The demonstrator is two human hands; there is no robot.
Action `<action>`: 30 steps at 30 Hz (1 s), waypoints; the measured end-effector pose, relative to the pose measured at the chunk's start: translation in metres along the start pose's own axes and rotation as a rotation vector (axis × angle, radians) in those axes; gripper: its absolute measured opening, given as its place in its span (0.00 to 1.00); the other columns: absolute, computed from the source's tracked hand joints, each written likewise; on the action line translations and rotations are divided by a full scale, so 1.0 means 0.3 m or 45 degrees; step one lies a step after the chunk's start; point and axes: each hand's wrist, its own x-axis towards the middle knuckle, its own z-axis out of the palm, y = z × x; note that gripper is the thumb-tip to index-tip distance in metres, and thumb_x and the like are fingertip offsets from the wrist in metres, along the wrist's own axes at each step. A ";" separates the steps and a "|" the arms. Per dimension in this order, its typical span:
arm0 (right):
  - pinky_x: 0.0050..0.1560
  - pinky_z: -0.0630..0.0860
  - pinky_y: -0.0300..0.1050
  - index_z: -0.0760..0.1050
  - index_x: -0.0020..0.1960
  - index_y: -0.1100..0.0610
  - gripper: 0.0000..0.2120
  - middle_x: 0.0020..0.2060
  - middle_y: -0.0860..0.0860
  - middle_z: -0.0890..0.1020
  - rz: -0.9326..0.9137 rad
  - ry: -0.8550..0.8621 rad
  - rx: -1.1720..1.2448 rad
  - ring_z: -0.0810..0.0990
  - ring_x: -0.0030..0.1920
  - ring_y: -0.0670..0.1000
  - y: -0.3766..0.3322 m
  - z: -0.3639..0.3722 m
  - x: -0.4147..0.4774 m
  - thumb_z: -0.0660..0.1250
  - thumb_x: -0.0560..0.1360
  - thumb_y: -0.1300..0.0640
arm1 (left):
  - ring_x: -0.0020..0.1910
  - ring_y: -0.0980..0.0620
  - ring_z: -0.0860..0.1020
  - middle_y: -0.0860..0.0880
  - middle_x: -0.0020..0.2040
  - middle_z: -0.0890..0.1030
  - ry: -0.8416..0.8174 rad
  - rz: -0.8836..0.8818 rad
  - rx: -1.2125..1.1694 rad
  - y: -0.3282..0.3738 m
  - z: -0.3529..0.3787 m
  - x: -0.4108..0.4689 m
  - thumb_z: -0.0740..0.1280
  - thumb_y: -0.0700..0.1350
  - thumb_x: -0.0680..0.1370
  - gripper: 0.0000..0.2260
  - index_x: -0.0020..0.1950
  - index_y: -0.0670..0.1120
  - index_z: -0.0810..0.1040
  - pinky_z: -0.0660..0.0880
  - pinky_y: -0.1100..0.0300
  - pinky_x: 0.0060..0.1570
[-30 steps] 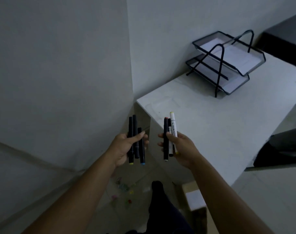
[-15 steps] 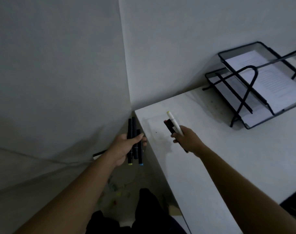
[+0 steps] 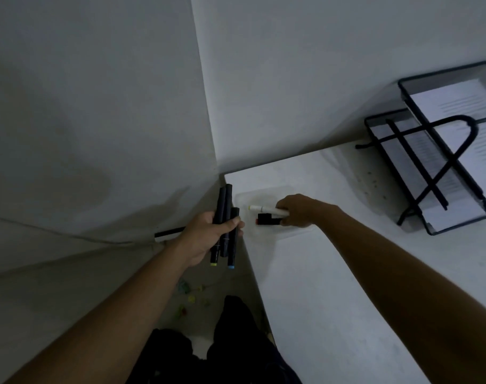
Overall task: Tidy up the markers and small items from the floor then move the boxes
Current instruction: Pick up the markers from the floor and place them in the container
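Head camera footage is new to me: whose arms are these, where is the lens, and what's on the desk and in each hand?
The camera sits on a person's head, looking down, so both bare arms are theirs. The left hand grips a bundle of dark markers beside the white desk. The right hand reaches over the desk corner, holding a white marker and a black marker low over it. A black wire paper tray stands on the desk. Small colourful bits lie on the floor.

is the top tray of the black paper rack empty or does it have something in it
Not empty. The top tray of the black wire paper rack holds a white printed sheet, its lines of text showing through the open top.
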 end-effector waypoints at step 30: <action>0.64 0.64 0.53 0.68 0.68 0.50 0.27 0.65 0.51 0.71 -0.087 0.219 0.012 0.69 0.64 0.55 0.092 0.106 0.011 0.70 0.72 0.48 | 0.45 0.53 0.84 0.46 0.46 0.86 0.060 0.029 0.133 -0.032 0.019 0.012 0.70 0.43 0.75 0.11 0.55 0.40 0.79 0.79 0.65 0.38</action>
